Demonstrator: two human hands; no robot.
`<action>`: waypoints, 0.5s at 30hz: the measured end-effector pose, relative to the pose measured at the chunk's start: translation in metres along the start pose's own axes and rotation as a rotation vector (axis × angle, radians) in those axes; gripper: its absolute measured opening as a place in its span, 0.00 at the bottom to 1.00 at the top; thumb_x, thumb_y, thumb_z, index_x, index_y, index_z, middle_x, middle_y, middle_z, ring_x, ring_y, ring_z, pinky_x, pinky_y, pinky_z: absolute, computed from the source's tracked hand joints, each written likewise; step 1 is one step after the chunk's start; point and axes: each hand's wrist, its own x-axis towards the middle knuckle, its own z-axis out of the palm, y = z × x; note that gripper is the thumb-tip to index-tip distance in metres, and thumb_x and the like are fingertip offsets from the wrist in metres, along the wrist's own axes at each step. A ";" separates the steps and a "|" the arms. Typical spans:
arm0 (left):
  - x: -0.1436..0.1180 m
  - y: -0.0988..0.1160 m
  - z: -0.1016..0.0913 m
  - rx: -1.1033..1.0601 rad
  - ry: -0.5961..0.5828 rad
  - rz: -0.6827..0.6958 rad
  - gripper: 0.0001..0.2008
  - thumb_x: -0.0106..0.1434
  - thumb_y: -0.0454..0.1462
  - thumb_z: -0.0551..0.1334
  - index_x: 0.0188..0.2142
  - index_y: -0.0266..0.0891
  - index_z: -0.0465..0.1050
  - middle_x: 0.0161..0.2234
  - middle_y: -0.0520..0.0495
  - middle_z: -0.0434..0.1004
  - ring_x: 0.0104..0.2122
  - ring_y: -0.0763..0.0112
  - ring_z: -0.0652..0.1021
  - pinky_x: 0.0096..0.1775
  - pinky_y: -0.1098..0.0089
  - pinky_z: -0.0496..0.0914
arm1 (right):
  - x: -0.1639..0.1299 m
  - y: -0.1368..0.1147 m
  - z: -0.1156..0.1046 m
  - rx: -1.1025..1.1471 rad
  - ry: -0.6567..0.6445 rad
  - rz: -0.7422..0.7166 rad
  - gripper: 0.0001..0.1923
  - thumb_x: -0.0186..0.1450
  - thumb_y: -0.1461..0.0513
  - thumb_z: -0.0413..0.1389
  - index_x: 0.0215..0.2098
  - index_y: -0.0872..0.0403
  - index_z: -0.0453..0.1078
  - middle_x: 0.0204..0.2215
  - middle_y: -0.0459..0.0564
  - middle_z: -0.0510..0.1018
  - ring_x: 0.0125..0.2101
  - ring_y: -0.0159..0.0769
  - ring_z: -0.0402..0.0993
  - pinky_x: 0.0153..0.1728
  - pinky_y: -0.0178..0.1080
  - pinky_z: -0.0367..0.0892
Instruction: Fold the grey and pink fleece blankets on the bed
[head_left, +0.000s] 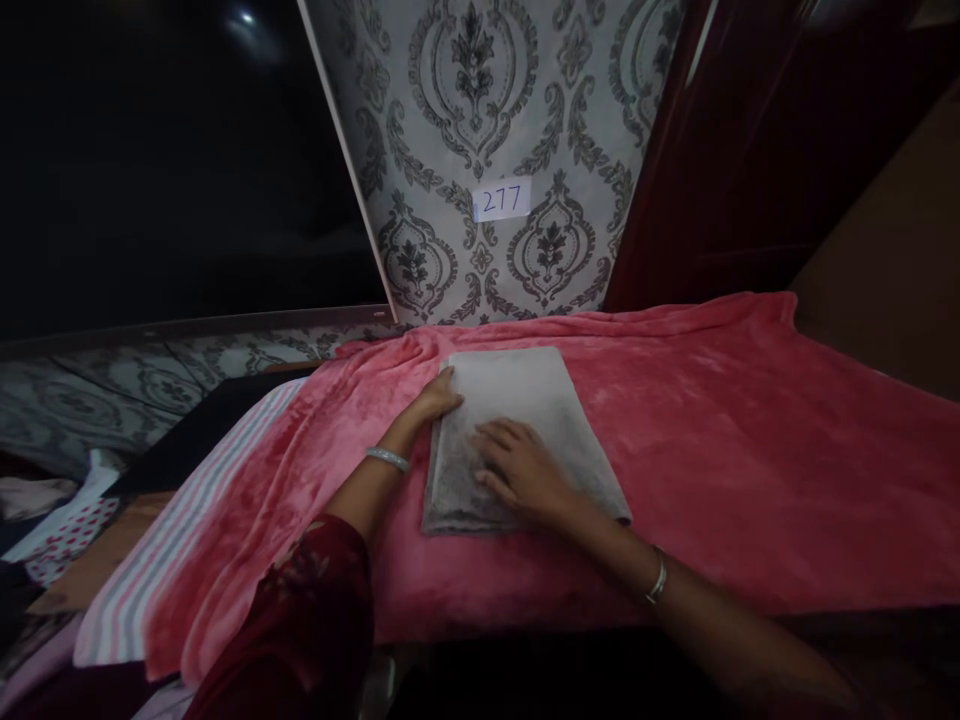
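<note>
Folded grey towel (517, 420) laid flat on pink blanket (750, 450).
Right hand (525, 470) is pressed open-palmed on the towel; left hand (439, 400) is rested flat at its left edge, nothing gripped.

Patterned wallpaper (480, 120) with paper label (502, 200) (reading 277), perhaps striped cloth (142, 570).

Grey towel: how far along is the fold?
Done: the grey towel lies as a flat, folded rectangle on the pink blanket. In hand: the left hand touches its left edge, and the right hand presses flat on top. Left: possibly a final fold or moving it; it is not stacked anywhere.
</note>
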 end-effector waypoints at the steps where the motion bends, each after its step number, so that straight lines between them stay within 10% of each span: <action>1: -0.007 -0.001 0.000 0.023 -0.004 -0.001 0.41 0.49 0.30 0.68 0.65 0.36 0.64 0.58 0.39 0.74 0.54 0.54 0.77 0.58 0.61 0.69 | -0.001 0.005 0.001 -0.042 -0.043 0.024 0.27 0.69 0.53 0.58 0.64 0.52 0.66 0.66 0.59 0.64 0.66 0.55 0.55 0.64 0.61 0.52; 8: -0.041 -0.007 0.004 0.113 0.042 0.021 0.39 0.56 0.27 0.61 0.67 0.40 0.61 0.63 0.43 0.70 0.62 0.59 0.70 0.63 0.63 0.63 | -0.016 0.010 0.019 -0.040 -0.276 -0.039 0.33 0.72 0.47 0.53 0.72 0.43 0.53 0.72 0.52 0.49 0.72 0.53 0.36 0.67 0.65 0.39; 15: -0.041 -0.006 -0.003 0.123 0.045 0.009 0.39 0.52 0.28 0.63 0.65 0.37 0.63 0.59 0.43 0.75 0.56 0.58 0.76 0.59 0.62 0.68 | 0.013 0.023 -0.024 0.067 -0.401 -0.128 0.29 0.73 0.48 0.50 0.70 0.43 0.58 0.70 0.52 0.56 0.71 0.51 0.44 0.67 0.62 0.42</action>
